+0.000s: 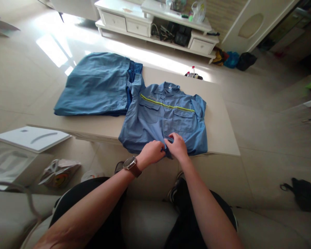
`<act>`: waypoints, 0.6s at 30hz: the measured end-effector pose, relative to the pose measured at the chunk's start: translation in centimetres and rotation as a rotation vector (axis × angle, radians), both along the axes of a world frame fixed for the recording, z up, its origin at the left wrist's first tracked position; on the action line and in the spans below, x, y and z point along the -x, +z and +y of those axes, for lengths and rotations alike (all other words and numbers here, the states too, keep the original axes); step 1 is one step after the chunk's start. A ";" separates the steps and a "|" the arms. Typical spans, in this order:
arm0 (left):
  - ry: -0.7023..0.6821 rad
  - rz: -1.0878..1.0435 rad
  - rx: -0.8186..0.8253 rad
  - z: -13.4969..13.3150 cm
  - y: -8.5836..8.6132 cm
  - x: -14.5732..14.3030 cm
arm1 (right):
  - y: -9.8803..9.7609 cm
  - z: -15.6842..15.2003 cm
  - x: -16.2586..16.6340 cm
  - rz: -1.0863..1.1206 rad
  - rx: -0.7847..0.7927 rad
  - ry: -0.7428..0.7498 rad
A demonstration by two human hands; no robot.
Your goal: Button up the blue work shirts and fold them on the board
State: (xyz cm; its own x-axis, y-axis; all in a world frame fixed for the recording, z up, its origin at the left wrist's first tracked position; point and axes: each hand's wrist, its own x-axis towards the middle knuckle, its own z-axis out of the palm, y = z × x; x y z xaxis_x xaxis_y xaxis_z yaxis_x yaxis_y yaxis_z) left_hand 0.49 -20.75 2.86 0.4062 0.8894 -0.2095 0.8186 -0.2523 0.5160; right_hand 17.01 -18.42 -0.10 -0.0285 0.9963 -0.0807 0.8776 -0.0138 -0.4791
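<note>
A blue work shirt (166, 117) with a yellow-green chest stripe lies front-up on a low beige table (223, 131), sleeves folded in. My left hand (151, 152), with a brown watch on the wrist, pinches the shirt's bottom hem near the front placket. My right hand (176, 147) grips the same hem right beside it, fingers closed on the fabric. Both hands touch at the table's near edge. A second blue garment (95, 84) lies folded flat on the table's left part.
A white cabinet (134, 24) with drawers and cables stands at the back. A small bottle (193, 71) sits beyond the table's far edge. A white box (31, 138) and a bag (58, 171) lie at left, a black bag (304, 193) on the floor at right.
</note>
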 end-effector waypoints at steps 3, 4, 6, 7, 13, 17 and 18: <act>-0.072 0.038 0.008 -0.2 -0.2 -0.1 | -0.9 -0.2 0.6 -0.013 0.113 0.035; -0.088 0.048 0.015 -0.3 -0.3 -0.1 | -1.1 -0.3 0.8 -0.023 0.142 0.040; -0.116 0.066 0.032 -0.3 -0.3 -0.1 | -1.4 -0.4 1.0 -0.036 0.178 0.047; -0.126 0.074 0.043 -0.3 -0.3 -0.1 | -1.4 -0.5 1.1 -0.040 0.187 0.050; -0.125 0.179 0.179 -0.5 -0.3 0.5 | -0.8 -0.4 0.9 0.035 0.146 -0.022; -0.074 0.232 0.246 0.1 -0.4 1.0 | -0.1 0.0 0.6 0.264 0.024 -0.085; -0.025 0.202 0.247 0.4 -0.4 1.0 | 0.0 0.0 0.5 0.333 -0.003 -0.090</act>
State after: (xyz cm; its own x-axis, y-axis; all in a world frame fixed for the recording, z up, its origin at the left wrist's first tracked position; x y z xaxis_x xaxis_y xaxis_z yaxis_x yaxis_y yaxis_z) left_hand -0.46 -20.39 2.43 0.3560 0.7918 -0.4963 0.9056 -0.1615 0.3921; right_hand 16.48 -18.38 -0.08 0.0350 0.9963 -0.0791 0.6684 -0.0822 -0.7393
